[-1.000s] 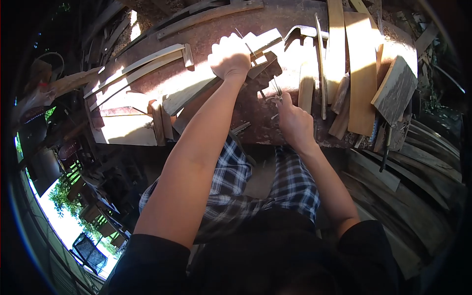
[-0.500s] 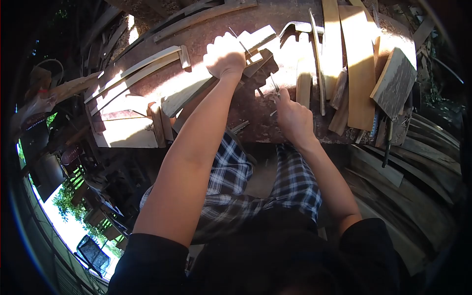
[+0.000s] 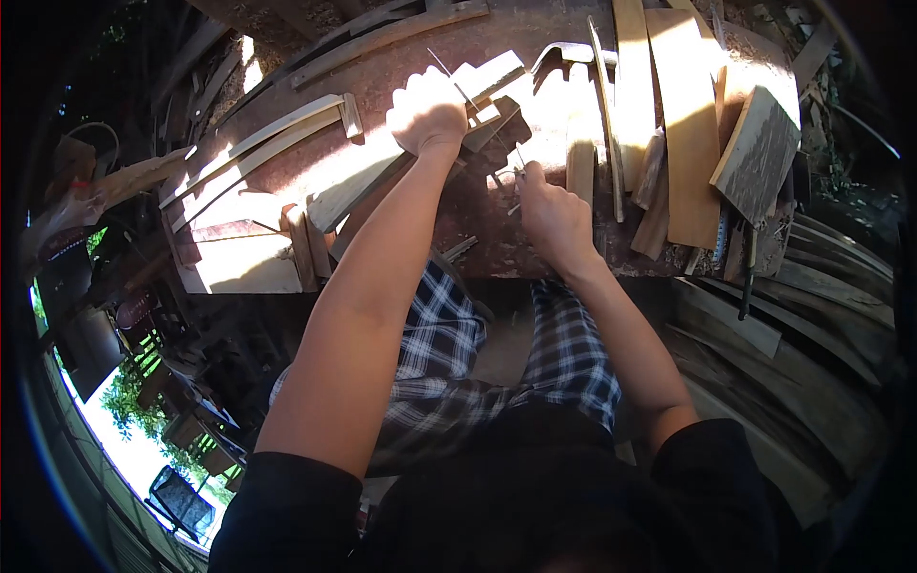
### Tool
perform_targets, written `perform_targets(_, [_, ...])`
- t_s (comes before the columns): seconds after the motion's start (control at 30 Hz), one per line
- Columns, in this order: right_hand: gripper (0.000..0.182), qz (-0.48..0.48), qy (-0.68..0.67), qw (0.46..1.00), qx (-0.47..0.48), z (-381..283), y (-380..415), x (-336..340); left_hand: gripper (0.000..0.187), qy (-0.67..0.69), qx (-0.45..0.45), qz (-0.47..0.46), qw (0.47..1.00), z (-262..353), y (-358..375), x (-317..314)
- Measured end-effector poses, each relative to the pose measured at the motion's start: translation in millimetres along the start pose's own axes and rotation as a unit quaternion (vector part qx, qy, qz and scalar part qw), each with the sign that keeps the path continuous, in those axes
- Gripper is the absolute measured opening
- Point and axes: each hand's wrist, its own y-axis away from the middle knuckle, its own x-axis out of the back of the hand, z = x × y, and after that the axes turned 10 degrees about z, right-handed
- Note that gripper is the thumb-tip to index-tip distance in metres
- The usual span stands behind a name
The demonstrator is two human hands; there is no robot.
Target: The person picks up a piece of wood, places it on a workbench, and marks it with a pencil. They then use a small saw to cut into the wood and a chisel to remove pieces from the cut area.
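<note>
My left hand [image 3: 427, 107] is closed over a long piece of wood [image 3: 358, 191] on the bench, pressing it down. Its pale sunlit end [image 3: 500, 72] sticks out past my knuckles. My right hand [image 3: 556, 215] is wrapped around the near end of a long thin metal tool [image 3: 449, 74], a narrow saw or file; its handle is hidden in my fist. The tool slants across the wood just right of my left hand, its tip rising beyond. A dark stepped wood block [image 3: 506, 124] lies under the crossing point.
The reddish-brown workbench [image 3: 478, 215] bears a metal clamp-like bar [image 3: 573, 53], several boards [image 3: 683, 134] on the right, and a curved wood part [image 3: 267, 138] on the left. A pale wooden box-like piece [image 3: 239, 258] sits at the front left edge. Planks [image 3: 802, 382] are stacked at right.
My right hand and the thin tool have moved a little up and left, the tip reaching further past the wood. My left hand keeps its hold. The whole view has shifted slightly.
</note>
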Motion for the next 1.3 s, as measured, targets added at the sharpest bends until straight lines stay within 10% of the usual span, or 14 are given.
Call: perform_targets(1.3, [0.019, 0.061, -0.035, 0.997, 0.04, -15.2, -65.7, -27.7, 0.018, 0.041, 0.071, -0.024, 0.996, 5.5, -5.3, 8.3])
